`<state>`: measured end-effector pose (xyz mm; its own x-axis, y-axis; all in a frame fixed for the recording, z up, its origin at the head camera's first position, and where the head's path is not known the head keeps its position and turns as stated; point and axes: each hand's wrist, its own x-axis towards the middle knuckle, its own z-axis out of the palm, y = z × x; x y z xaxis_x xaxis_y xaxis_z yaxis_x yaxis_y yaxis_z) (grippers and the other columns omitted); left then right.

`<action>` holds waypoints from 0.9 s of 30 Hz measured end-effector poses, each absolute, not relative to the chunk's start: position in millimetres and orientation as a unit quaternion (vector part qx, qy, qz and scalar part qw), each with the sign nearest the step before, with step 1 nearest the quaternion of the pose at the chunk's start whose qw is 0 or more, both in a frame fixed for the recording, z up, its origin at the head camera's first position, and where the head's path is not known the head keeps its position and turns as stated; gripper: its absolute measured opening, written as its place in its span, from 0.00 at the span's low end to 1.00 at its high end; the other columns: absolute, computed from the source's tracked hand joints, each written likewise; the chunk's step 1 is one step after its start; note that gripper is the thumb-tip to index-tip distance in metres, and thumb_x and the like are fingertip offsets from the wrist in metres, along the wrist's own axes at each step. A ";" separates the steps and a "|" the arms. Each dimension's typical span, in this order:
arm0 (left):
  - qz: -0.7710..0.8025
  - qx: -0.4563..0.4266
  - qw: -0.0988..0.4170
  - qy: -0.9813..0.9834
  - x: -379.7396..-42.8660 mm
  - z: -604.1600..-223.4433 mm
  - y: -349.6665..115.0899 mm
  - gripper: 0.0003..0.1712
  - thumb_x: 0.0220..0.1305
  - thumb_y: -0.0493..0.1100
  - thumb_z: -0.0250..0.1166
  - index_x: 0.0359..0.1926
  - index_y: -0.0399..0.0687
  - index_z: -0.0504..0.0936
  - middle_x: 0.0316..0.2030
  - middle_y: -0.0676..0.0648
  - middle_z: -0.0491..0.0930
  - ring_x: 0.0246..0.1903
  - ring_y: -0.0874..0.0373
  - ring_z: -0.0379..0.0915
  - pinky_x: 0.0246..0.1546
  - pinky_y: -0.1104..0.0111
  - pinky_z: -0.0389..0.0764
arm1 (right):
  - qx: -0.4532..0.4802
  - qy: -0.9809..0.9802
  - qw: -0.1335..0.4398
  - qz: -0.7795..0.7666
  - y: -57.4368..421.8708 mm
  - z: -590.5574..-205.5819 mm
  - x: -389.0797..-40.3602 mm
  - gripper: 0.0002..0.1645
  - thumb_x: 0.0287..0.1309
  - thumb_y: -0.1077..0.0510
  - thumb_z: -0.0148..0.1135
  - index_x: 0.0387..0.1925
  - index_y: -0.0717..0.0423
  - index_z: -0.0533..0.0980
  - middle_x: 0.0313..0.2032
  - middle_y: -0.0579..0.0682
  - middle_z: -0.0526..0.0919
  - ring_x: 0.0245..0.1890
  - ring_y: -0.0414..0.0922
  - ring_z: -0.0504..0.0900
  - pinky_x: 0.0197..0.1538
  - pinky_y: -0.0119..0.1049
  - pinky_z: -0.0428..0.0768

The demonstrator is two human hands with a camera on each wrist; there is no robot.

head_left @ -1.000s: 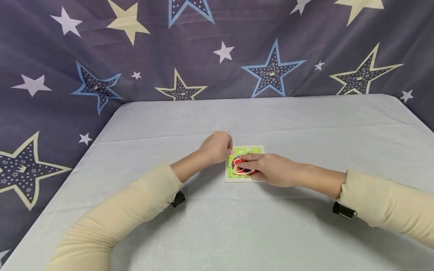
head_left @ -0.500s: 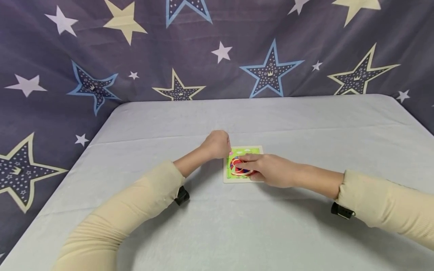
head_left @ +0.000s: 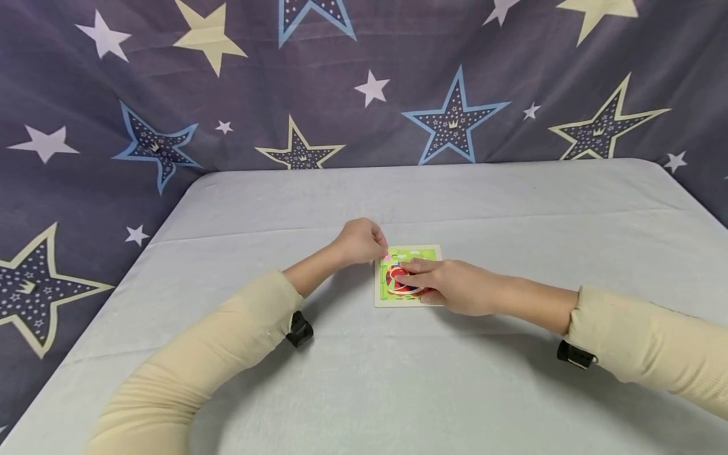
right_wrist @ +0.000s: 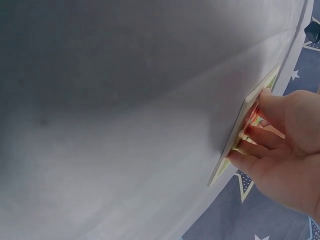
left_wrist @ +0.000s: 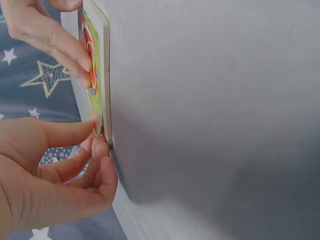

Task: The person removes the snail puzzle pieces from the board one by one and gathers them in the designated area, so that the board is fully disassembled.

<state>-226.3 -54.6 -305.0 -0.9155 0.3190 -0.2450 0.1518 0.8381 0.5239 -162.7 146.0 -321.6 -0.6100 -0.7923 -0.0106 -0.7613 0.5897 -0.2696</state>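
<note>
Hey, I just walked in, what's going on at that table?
A person is working with both hands on a small square picture board that lies on a pale grey cloth-covered table. The left hand pinches at the board's far left corner, while the right hand reaches over the right side and touches the colourful picture. I can't tell whether the pinch is lifting a loose piece.

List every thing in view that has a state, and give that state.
Picture board: lying flat, partly covered.
Left hand: pinching at the board's corner.
Right hand: resting across the board's face.
Table cover: spread out, faintly creased.
Starry cloth: hanging, slightly rumpled.
Sleeves: wrinkled, cuffs short of both hands.
</note>
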 end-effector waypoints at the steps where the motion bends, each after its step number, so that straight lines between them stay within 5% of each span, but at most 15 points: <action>1: 0.265 0.120 0.165 0.942 -226.4 -305.4 -55.3 0.06 0.60 0.37 0.64 0.34 0.39 0.85 0.25 0.50 0.79 0.22 0.62 0.67 0.22 0.77 0.67 | -0.436 0.890 0.067 -0.119 146.3 -321.7 -162.5 0.30 0.58 0.64 0.64 0.64 0.55 0.71 0.64 0.58 0.73 0.66 0.55 0.71 0.59 0.46 0.78; 18: 0.394 0.057 0.176 0.900 -222.4 -306.3 -54.1 0.07 0.56 0.39 0.69 0.36 0.43 0.86 0.28 0.47 0.85 0.25 0.61 0.78 0.24 0.76 0.74 | -0.436 0.888 0.073 -0.128 148.1 -323.3 -163.7 0.30 0.59 0.64 0.63 0.64 0.53 0.70 0.65 0.58 0.72 0.66 0.55 0.70 0.61 0.47 0.76; 27: 0.484 0.026 0.130 0.865 -231.2 -306.3 -70.1 0.10 0.54 0.35 0.71 0.39 0.39 0.86 0.35 0.40 0.87 0.25 0.62 0.83 0.39 0.66 0.86 | -0.426 0.891 0.080 -0.134 148.5 -324.7 -164.5 0.29 0.61 0.62 0.62 0.64 0.52 0.70 0.65 0.58 0.72 0.67 0.55 0.69 0.63 0.48 0.74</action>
<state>-231.2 -70.1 -306.3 -0.9649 0.1710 -0.1992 -0.0804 0.5299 0.8443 -164.5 148.5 -324.7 -0.6245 -0.7805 -0.0290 -0.7377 0.6016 -0.3064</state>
